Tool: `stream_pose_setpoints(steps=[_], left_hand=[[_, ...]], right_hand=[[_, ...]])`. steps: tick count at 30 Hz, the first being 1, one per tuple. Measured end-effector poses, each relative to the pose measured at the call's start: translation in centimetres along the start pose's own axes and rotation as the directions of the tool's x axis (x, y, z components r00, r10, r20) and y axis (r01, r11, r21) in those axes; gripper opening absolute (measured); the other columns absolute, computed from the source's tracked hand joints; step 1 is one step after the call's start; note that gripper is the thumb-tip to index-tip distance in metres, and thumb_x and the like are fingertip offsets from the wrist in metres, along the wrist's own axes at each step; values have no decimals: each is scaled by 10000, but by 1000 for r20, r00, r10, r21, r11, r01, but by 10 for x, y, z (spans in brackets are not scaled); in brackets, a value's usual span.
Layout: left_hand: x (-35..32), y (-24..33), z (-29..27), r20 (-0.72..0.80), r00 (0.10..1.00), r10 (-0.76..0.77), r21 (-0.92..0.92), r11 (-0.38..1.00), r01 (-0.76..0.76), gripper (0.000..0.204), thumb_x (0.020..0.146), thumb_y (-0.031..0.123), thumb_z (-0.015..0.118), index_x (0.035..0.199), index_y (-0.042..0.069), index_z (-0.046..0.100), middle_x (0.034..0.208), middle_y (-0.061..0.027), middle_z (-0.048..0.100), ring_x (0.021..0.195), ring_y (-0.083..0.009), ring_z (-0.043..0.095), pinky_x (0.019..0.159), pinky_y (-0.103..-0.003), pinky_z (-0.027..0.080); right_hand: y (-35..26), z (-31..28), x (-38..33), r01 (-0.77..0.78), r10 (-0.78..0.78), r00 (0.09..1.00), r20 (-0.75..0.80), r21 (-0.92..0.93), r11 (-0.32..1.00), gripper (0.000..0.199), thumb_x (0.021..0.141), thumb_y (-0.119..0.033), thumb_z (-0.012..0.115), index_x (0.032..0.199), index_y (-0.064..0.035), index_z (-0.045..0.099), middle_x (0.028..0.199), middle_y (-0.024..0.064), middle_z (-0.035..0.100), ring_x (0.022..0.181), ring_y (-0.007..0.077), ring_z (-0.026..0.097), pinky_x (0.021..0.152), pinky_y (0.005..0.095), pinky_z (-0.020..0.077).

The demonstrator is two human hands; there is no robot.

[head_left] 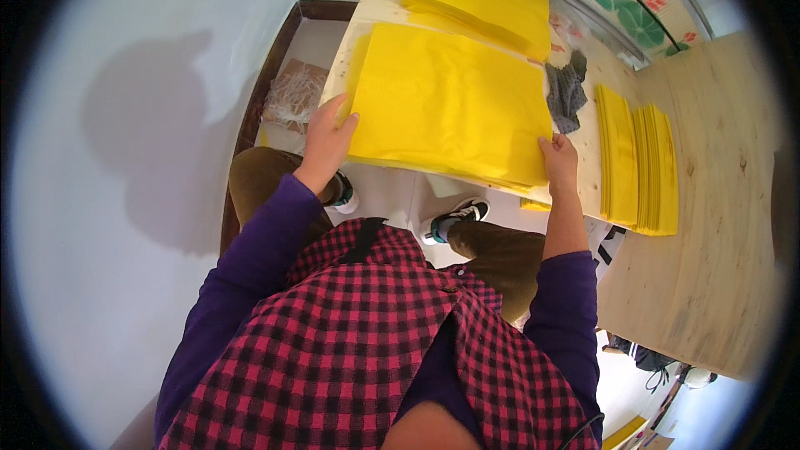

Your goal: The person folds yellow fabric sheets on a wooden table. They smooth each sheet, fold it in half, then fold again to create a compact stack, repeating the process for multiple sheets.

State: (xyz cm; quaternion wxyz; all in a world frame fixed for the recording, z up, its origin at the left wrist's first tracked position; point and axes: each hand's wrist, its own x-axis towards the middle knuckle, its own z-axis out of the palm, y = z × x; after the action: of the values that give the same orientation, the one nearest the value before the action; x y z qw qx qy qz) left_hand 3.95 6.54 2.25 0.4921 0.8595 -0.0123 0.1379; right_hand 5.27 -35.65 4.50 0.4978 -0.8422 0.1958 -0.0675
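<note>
A wide yellow fabric sheet (450,104) lies on top of a pile of like sheets at the table's near edge. At its left edge, my left hand (327,143) is closed on the border, with the thumb near the top face. My right hand (559,162) pinches the right edge close to the near corner, its thumb on top and the other fingers partly hidden. Between the two hands the sheet lies nearly flat, with faint ripples. How many layers each hand holds cannot be made out.
Behind lies another yellow pile (479,0). A dark grey crumpled cloth (567,92) rests right of the sheet. Folded yellow bundles (637,158) stand against a wooden panel (717,200). White shreds on cardboard (296,96) lie on the floor left of the wooden table (343,54).
</note>
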Motion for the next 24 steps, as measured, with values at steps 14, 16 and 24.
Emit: stream_pose_setpoints(steps=[14, 16, 24], left_hand=[[57, 10, 10, 256, 927, -274, 108, 961, 255, 464, 872, 279, 603, 1212, -31, 544, 1122, -182, 633, 954, -259, 629, 823, -335, 483], [59, 12, 11, 284, 918, -277, 183, 955, 232, 483, 868, 286, 606, 1217, -41, 541, 1126, -188, 631, 965, -264, 629, 829, -333, 483], [58, 9, 14, 175, 944, -280, 67, 960, 273, 536, 861, 241, 629, 1290, -50, 493, 1127, -186, 617, 966, -254, 622, 831, -327, 484]], right_hand=[[22, 14, -7, -86, 91, 995, 29, -157, 984, 380, 907, -216, 604, 1179, 47, 568, 1037, 120, 649, 923, 191, 617, 809, 293, 479], [22, 15, -7, -63, 70, 997, 30, -191, 980, 380, 887, -227, 623, 1152, 44, 588, 979, 116, 651, 864, 190, 609, 777, 297, 478], [20, 18, -11, -19, 20, 1000, 1, -263, 965, 379, 883, -239, 629, 1138, 39, 600, 945, 124, 642, 829, 197, 597, 752, 316, 474]])
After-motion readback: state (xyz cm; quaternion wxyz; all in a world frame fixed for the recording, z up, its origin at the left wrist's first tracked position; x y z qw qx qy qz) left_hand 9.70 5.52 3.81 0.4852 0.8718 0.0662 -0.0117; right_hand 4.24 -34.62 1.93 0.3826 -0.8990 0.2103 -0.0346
